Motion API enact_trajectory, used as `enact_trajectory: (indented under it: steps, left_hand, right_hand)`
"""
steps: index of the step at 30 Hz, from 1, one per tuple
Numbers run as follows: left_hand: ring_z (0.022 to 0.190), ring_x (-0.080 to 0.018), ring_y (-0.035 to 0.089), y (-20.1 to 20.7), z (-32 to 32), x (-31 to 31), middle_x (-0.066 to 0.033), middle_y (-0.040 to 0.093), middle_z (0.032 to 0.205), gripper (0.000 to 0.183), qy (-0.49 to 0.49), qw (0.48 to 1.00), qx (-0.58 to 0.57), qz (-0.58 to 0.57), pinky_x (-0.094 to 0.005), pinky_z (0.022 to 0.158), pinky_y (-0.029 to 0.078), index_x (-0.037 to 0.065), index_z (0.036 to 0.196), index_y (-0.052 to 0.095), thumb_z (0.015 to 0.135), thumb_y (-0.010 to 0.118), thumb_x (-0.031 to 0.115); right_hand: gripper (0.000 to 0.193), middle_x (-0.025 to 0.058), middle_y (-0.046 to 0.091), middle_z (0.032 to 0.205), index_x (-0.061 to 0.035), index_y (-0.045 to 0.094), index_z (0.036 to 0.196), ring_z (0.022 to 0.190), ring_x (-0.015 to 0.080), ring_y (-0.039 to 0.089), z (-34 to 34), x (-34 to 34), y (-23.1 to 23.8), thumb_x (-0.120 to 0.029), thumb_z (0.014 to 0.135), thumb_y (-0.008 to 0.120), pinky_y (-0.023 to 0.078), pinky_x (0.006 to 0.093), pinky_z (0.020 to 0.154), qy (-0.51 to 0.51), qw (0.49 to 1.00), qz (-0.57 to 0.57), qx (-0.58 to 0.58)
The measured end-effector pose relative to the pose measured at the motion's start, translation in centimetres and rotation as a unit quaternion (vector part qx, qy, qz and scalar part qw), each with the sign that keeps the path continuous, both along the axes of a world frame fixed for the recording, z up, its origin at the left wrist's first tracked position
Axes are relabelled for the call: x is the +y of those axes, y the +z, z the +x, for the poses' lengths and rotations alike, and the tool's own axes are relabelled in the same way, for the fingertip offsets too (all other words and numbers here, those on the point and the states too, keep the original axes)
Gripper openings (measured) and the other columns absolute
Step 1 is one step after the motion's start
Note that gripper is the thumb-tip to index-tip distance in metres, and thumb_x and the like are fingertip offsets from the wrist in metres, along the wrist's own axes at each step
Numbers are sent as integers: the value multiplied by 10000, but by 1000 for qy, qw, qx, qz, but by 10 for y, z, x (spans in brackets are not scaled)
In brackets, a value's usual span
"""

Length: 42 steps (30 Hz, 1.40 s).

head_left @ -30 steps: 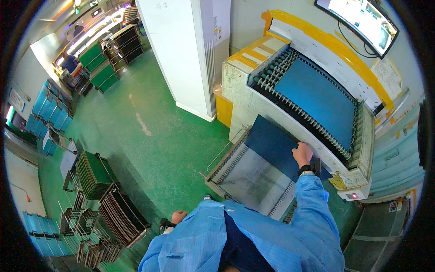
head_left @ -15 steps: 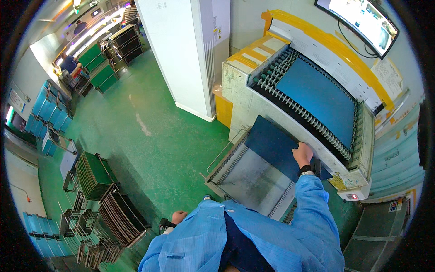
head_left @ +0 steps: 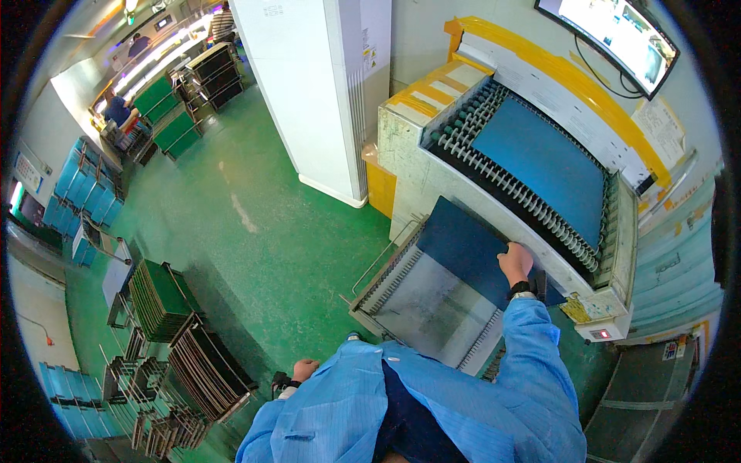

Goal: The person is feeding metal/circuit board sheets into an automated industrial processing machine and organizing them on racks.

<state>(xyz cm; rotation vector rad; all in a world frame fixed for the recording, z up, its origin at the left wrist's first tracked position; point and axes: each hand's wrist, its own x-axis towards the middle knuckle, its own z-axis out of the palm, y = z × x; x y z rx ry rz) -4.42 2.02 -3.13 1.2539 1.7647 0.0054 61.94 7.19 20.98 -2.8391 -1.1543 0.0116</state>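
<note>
My right hand (head_left: 515, 263) is closed on the edge of a dark blue panel (head_left: 461, 243), just in front of the roller machine (head_left: 494, 174). The panel leans in a slotted metal rack (head_left: 370, 302), whose toothed side bars flank a pale grey sheet (head_left: 428, 307). Where my fingertips meet the panel is partly hidden. Another blue panel (head_left: 544, 162) lies flat on the machine's rollers. Low at my left side hangs my left hand (head_left: 306, 370), fingers curled in and with nothing visible in them, apart from the rack.
A white cabinet (head_left: 297, 85) stands left of the machine, and a screen (head_left: 614, 38) hangs above it. At the left are racks of green panels (head_left: 158, 301) and brown-edged boards (head_left: 204, 366). People sit at a lit bench (head_left: 166, 58) far off.
</note>
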Motion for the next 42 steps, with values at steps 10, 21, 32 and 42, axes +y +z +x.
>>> enact_trajectory:
  steps: [10,21,32,42]
  left_hand:
    - [759,-215,679,6,0,-2,-113,706,813,357,3,1000,-2,3,-335,718,529,52,897,729,704,679,347]
    - [763,-214,680,19,6,-1,-116,708,820,345,17,1000,-9,-10,-326,729,530,45,885,731,705,691,336]
    - [759,-217,680,-2,-4,-4,-117,707,815,351,12,1000,-13,2,-333,722,531,43,882,729,708,701,347]
    - [716,-189,672,2,-2,-4,-99,705,777,336,20,1000,-23,-5,-321,689,527,36,883,728,712,700,324]
  right_hand:
    - [374,180,669,999,-55,674,1023,965,349,629,0,-1,-1,-272,725,736,496,424,806,2,1000,5,6]
    - [372,193,664,1011,-41,670,1030,979,347,627,2,-2,-6,-254,732,735,493,421,821,-3,1000,9,5]
    - [386,181,665,1022,-48,666,1052,994,341,623,-6,0,6,-261,737,732,490,420,830,-1,1000,-9,8]
    - [356,183,666,1003,-51,668,1015,974,347,627,-4,0,3,-264,737,725,495,432,807,1,1000,-17,2]
